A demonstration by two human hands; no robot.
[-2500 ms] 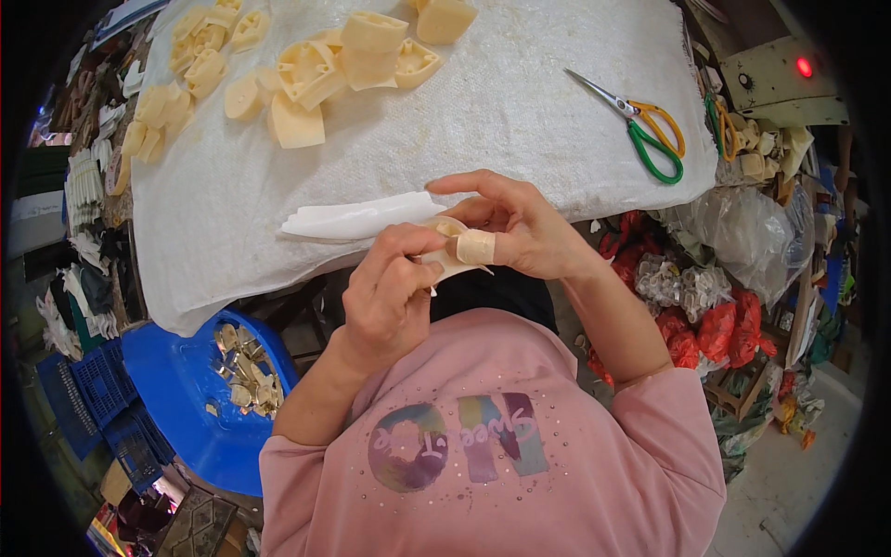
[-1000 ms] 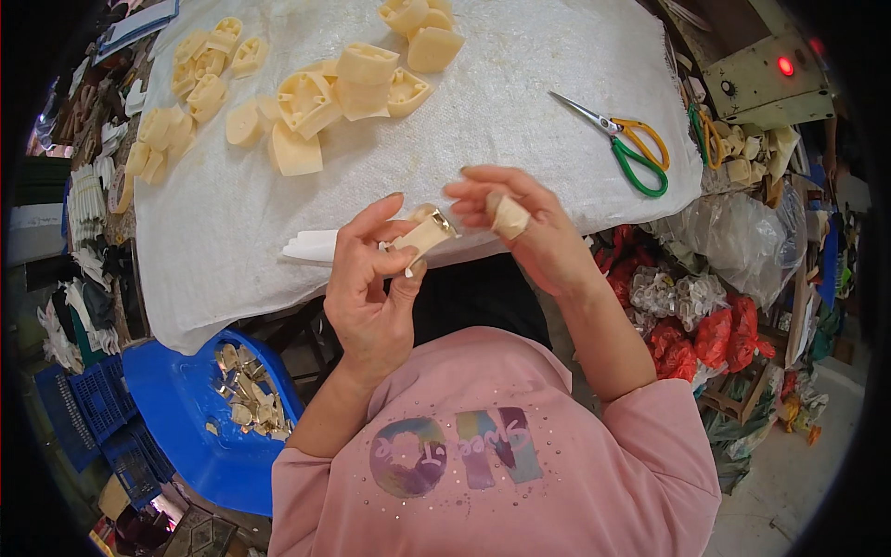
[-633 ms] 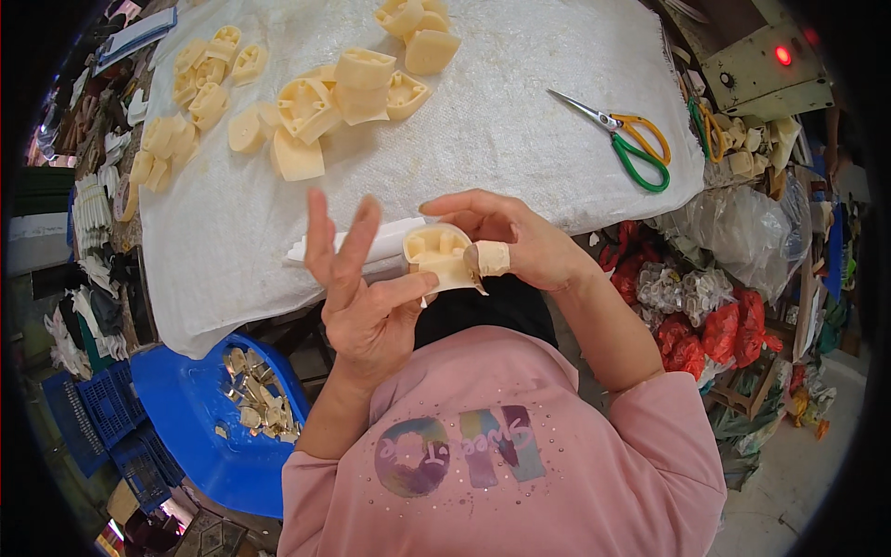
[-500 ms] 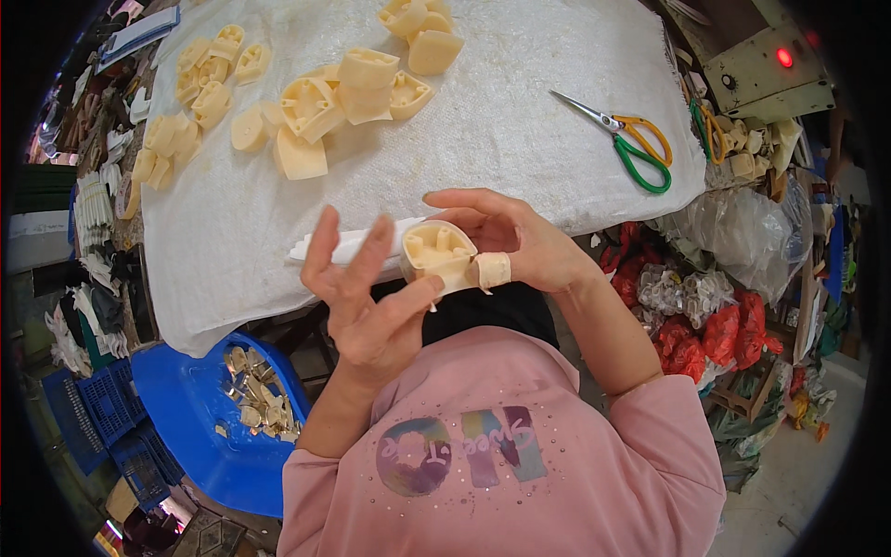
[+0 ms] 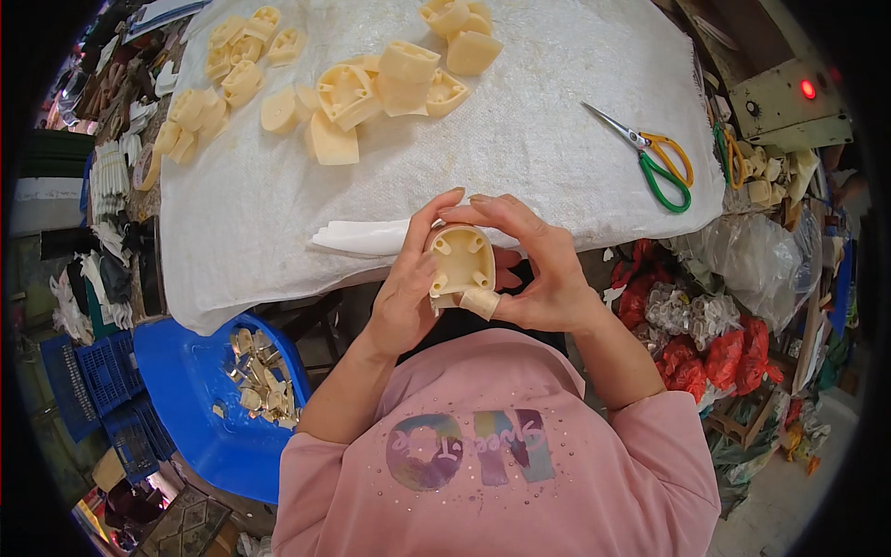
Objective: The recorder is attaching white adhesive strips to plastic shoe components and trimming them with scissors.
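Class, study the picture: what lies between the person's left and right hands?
In the head view, a hollow cream piece lies between the left hand and the right hand, both touching it; its open side faces the camera.

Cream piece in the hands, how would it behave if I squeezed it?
The cream piece is probably light, being a hollow shell. It seems fairly stiff, its rim looking undented between the left hand and right hand.

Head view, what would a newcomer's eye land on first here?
Probably the hollow cream part held between the left hand and right hand, at the picture's centre. Next, the scissors with one green and one yellow handle, on the white cloth at upper right. Bright blue plastic stands out at lower left, bearing shiny pieces.
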